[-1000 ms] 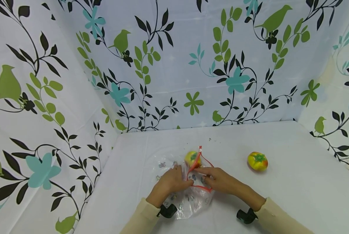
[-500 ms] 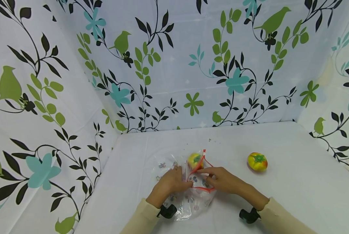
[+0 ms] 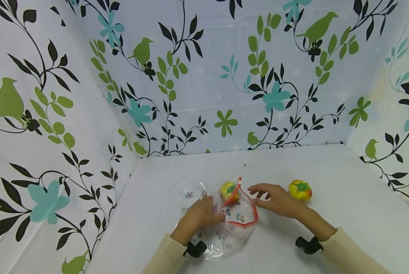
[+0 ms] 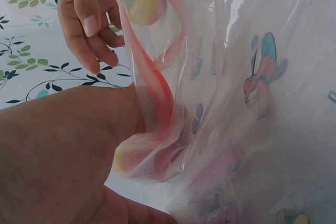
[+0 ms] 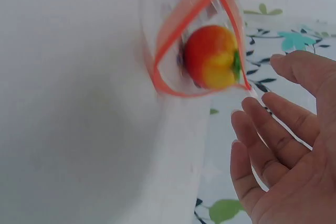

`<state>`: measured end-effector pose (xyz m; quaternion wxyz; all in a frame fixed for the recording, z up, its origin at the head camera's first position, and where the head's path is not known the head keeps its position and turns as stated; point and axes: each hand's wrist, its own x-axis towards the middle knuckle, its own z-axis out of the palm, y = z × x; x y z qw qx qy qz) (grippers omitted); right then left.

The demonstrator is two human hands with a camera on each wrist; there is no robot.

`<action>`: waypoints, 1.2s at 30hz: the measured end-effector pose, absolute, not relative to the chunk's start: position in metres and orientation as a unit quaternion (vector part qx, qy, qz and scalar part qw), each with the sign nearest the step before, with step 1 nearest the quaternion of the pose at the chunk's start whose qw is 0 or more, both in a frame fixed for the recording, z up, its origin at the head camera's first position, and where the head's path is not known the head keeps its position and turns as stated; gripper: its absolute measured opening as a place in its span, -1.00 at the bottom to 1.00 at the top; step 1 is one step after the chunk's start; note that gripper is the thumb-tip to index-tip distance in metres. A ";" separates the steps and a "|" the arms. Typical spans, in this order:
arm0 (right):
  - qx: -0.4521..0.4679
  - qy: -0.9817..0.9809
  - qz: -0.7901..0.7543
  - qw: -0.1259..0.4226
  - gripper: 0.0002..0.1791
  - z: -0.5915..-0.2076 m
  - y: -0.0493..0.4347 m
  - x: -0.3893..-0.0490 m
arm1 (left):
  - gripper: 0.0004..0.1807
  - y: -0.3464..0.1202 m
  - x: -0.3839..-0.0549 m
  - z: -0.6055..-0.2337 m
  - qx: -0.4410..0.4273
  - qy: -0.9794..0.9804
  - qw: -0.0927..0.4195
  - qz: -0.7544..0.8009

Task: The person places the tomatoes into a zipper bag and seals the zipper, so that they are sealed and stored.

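Note:
My left hand [image 3: 199, 215] grips the near left side of a clear zip bag [image 3: 218, 243] with small printed figures and a red zip edge [image 3: 244, 225]. The bag's mouth gapes toward the right. A round red-and-yellow fruit with a green leafy top [image 5: 210, 56] shows within the red-edged mouth in the right wrist view. In the head view that fruit [image 3: 226, 189] appears yellow, partly behind the red strip. Just right of the mouth, my right hand [image 3: 276, 199] hovers with loosely bent fingers, holding nothing. The left thumb [image 4: 131, 163] is seen through the plastic in the left wrist view.
A second yellow fruit with a green top [image 3: 300, 190] lies on the white table [image 3: 345, 213], close behind the right hand. Cloth walls [image 3: 197, 76] printed with birds and leaves rise at the back and both sides.
My right hand has let go of the bag's red edge and moved right, away from the mouth. The mouth now stands wider. The left hand keeps its hold in place.

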<state>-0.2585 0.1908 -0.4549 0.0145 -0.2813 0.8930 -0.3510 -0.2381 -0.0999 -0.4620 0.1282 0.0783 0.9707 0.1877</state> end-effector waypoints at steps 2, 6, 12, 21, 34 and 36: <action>-0.271 0.899 -0.344 -0.001 -0.54 -0.452 0.198 -0.261 | 0.04 -0.100 -0.238 -0.462 0.080 0.971 0.126 0.188; -0.250 0.907 -0.338 -0.026 -0.46 -0.444 0.212 -0.264 | 0.04 -0.102 -0.237 -0.463 0.083 0.970 0.121 0.191; -0.229 0.915 -0.330 -0.044 -0.34 -0.434 0.240 -0.268 | 0.04 -0.102 -0.237 -0.463 0.080 0.969 0.123 0.200; -0.196 0.918 -0.346 -0.008 -0.18 -0.427 0.285 -0.274 | 0.04 -0.102 -0.237 -0.462 0.075 0.968 0.127 0.202; -0.205 0.915 -0.347 0.019 -0.18 -0.444 0.335 -0.275 | 0.03 -0.101 -0.238 -0.463 0.079 0.968 0.125 0.204; -0.206 0.915 -0.347 0.025 -0.18 -0.446 0.341 -0.276 | 0.03 -0.102 -0.238 -0.463 0.078 0.968 0.126 0.204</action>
